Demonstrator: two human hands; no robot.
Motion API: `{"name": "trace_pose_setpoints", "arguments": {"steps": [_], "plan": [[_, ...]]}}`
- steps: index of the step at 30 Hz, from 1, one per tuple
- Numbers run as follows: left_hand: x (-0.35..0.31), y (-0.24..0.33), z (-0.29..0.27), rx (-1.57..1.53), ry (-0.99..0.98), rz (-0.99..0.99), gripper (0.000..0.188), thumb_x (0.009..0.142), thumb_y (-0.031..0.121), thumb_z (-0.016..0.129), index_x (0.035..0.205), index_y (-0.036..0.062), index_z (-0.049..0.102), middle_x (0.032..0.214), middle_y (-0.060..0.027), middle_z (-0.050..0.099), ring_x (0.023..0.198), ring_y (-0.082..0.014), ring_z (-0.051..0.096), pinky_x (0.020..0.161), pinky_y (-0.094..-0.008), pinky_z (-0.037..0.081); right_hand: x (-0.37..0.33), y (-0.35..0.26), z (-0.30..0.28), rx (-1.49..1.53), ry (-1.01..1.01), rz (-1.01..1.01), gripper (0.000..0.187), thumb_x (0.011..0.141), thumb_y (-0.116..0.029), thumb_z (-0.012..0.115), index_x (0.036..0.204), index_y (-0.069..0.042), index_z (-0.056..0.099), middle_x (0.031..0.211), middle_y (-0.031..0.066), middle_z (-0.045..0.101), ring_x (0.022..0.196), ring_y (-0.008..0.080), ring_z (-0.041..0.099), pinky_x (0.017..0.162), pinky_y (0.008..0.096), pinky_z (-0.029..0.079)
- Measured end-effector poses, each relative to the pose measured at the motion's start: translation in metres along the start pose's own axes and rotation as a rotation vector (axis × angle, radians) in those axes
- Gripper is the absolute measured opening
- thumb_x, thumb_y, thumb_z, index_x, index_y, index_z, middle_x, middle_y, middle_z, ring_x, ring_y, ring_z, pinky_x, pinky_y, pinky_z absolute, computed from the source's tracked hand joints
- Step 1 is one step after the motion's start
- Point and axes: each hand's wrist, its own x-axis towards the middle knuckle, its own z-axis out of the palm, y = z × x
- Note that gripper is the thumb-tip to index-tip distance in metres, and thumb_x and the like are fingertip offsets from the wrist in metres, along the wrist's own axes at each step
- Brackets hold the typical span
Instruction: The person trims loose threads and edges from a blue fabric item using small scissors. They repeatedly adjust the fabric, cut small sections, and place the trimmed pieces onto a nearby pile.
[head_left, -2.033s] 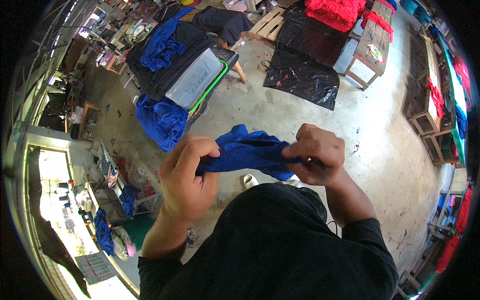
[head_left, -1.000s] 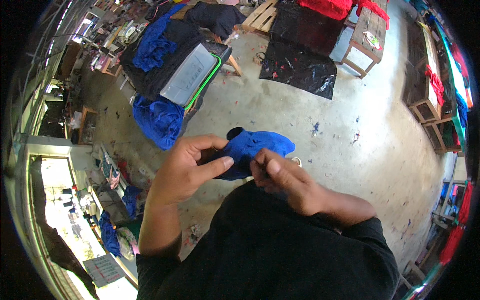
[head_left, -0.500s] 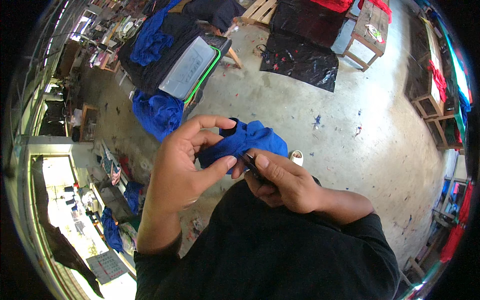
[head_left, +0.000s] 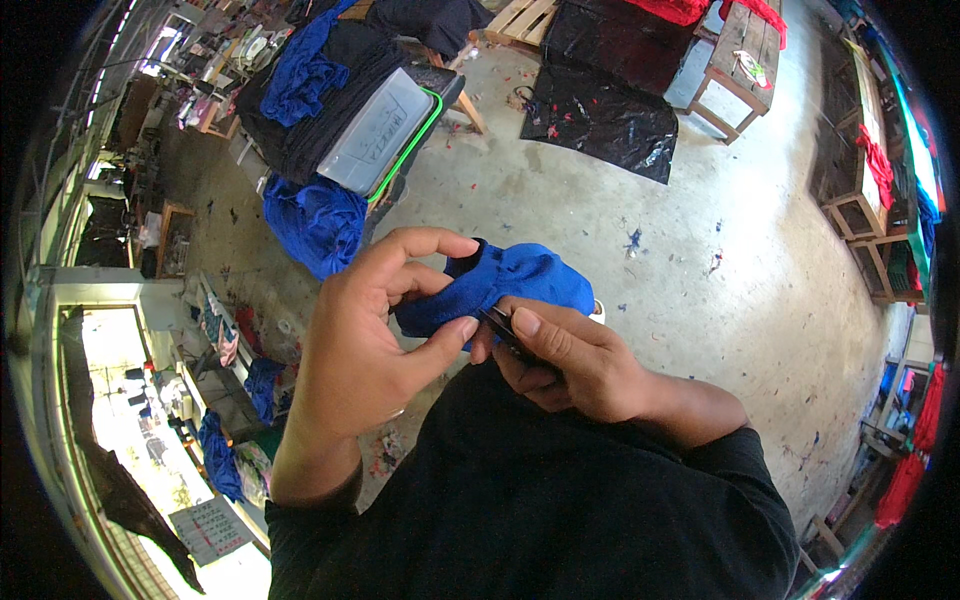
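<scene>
Closest to the camera, over the person's black knit shirt (head_left: 540, 500), the left hand (head_left: 370, 350) cups a bunched piece of bright blue knitted fabric (head_left: 510, 280), thumb and fingers curled round its lower edge and the index finger arched over its top. The right hand (head_left: 570, 365) is pressed against the cloth from below, thumb and fingers pinching a small dark metal tool (head_left: 500, 325), seemingly a thread snip, whose tip touches the fabric right beside the left thumb. With the tool so close to that thumb and the cloth bunched thick, I judge a slip could nick the skin or cut the knit itself rather than a loose thread; the soft folds also hide what lies under the tip. The fabric looks limp, matte and stretchy, with a dark opening at its upper end. Below the hands lies a rough grey concrete floor (head_left: 700, 230) speckled with small red and blue scraps. Farther off to the left sits a heap of the same blue cloth (head_left: 315, 220), and beyond it a rectangular translucent plastic box with a green rim (head_left: 385, 130) rests on dark fabric. Farthest, a glossy crinkled black plastic sheet (head_left: 600, 115) lies beside a wooden bench (head_left: 740, 70).
</scene>
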Motion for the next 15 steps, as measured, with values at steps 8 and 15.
{"name": "trace_pose_setpoints", "arguments": {"steps": [8,15], "plan": [[0.0,0.007,0.002,-0.094,0.03,-0.038,0.052,0.079,-0.01,0.072,0.128,0.001,0.057,0.086,-0.0082,0.073,0.082,-0.0113,0.071,0.078,-0.0248,0.054,-0.002,-0.009,0.004,0.018,-0.014,0.029,0.045,0.111,-0.044,0.032,0.124,-0.008,0.055,0.072,-0.0053,0.034,0.058,0.0062,0.029,0.051,0.0222,0.024],[-0.001,0.008,-0.002,-0.087,-0.007,-0.144,0.06,0.078,-0.01,0.07,0.134,-0.0003,0.05,0.094,-0.0094,0.072,0.09,-0.0117,0.066,0.086,-0.0254,0.048,-0.002,-0.008,0.004,0.032,-0.011,0.019,0.044,0.111,-0.044,0.032,0.123,-0.008,0.055,0.072,-0.0051,0.035,0.058,0.0061,0.03,0.05,0.0221,0.024]]}}
